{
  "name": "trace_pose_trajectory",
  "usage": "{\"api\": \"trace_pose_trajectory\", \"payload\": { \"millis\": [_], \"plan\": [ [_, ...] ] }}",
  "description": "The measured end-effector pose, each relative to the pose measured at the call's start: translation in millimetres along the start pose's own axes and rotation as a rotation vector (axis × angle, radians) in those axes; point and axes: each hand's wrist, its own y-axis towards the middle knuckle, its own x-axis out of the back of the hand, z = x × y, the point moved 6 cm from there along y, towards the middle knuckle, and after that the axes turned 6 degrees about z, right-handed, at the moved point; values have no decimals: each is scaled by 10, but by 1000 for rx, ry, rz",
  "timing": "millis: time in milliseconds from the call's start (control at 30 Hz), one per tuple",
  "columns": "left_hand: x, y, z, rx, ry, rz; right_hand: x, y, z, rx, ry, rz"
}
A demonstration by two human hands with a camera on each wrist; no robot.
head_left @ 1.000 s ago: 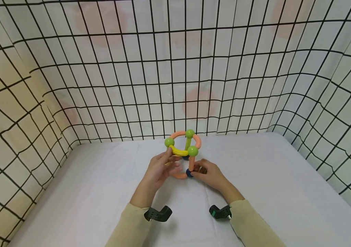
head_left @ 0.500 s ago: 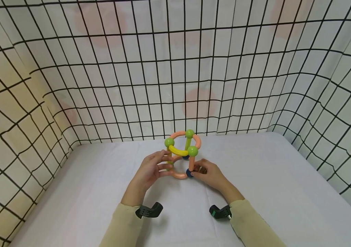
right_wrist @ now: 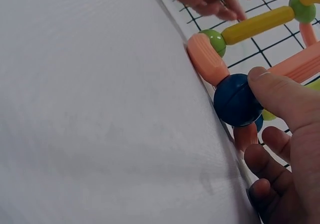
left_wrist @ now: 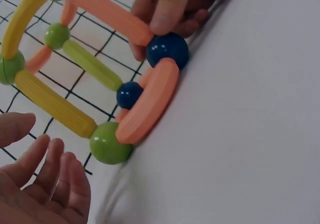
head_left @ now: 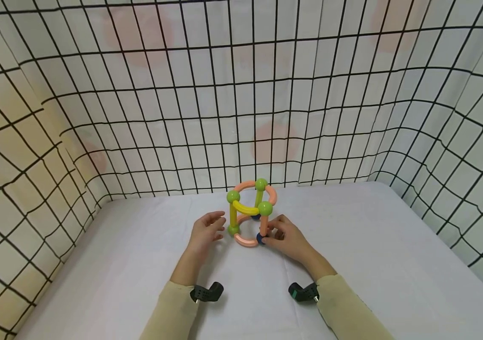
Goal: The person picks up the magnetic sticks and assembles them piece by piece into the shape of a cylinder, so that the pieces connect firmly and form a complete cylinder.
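A frame of magnetic balls and rods stands upright on the white cloth. Its top ring has green balls [head_left: 265, 208] joined by orange curved rods and a yellow curved rod [head_left: 245, 208]. Below, a blue ball [right_wrist: 238, 100] and a green ball [left_wrist: 111, 143] join an orange curved rod [left_wrist: 151, 103]. A straight yellow rod [left_wrist: 56, 103] rises on the left side, a straight orange rod [head_left: 264, 225] at the front right. My right hand [head_left: 286, 237] pinches the front blue ball at the orange rod's foot, thumb on the ball. My left hand [head_left: 205, 233], fingers loosely bent, is apart from the frame at its left.
White cloth [head_left: 335, 226] covers the surface. A black wire grid [head_left: 207, 118] stands behind the frame and along both sides, with pale sheets behind it. A dark wrist camera [head_left: 206, 292] sits on the left wrist, another camera [head_left: 303, 291] on the right.
My left hand has drawn away from the yellow curved rod, moving left and off the frame. The right hand stays at the blue ball, and the frame stands in the same place.
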Motion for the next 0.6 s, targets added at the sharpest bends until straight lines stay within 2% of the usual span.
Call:
{"api": "trace_pose_trajectory", "payload": {
  "millis": [133, 300, 433, 600],
  "plan": [
    [-33, 17, 61, 0, 93, 49, -4, 1, 25, -8, -26, 7],
    [-84, 21, 89, -15, 118, 126, -5, 6, 40, -25, -61, 11],
    [-101, 12, 78, -42, 131, 154, -8, 15, 26, -37, -66, 8],
    [-113, 15, 88, -41, 152, 165, -3, 21, 21, -20, -59, 3]
  ]
}}
